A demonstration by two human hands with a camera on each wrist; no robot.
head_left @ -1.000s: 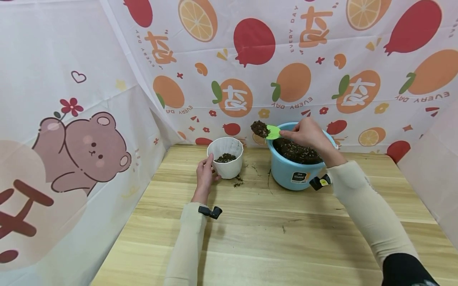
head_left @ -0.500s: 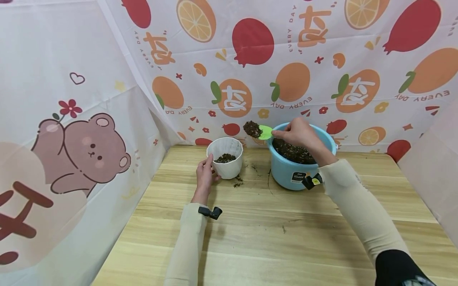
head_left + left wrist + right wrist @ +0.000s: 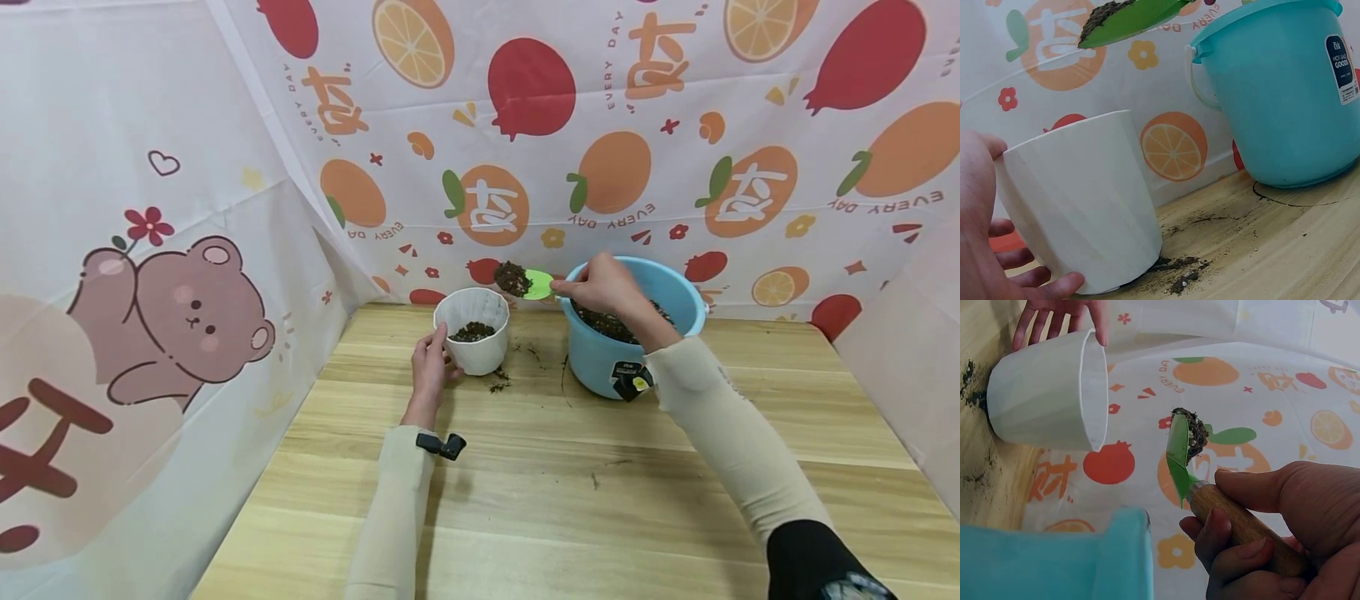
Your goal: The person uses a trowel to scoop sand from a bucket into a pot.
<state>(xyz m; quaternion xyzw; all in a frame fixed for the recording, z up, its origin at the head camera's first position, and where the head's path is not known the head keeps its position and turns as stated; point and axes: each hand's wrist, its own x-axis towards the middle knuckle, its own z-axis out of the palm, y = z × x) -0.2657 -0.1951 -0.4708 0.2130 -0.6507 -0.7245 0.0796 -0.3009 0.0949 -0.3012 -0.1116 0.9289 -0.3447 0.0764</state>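
A white flowerpot [image 3: 481,357] with a little dark soil [image 3: 472,332] inside stands on the table. My left hand [image 3: 429,367] holds it from the left, thumb at the rim [image 3: 1066,127] and fingers spread low along its side. In my right hand [image 3: 606,290] is a small green garden trowel [image 3: 538,285], gripped round its wooden handle [image 3: 1244,528]. Soil [image 3: 1194,432] is heaped on the blade, which is in the air just beyond and to the right of the pot's rim. Below the right hand stands a light blue bucket [image 3: 592,362] with dark soil [image 3: 603,323] in it.
Crumbs of spilled soil [image 3: 500,383] lie on the wooden table [image 3: 517,500] beside the pot, with more bits between pot and bucket. A printed cloth [image 3: 420,192] hangs close behind both, and another with a bear covers the left side. The bucket has a white handle [image 3: 1198,81].
My right hand has moved left, carrying the loaded trowel from over the bucket's left rim toward the flowerpot. My left hand and the pot have stayed in place.
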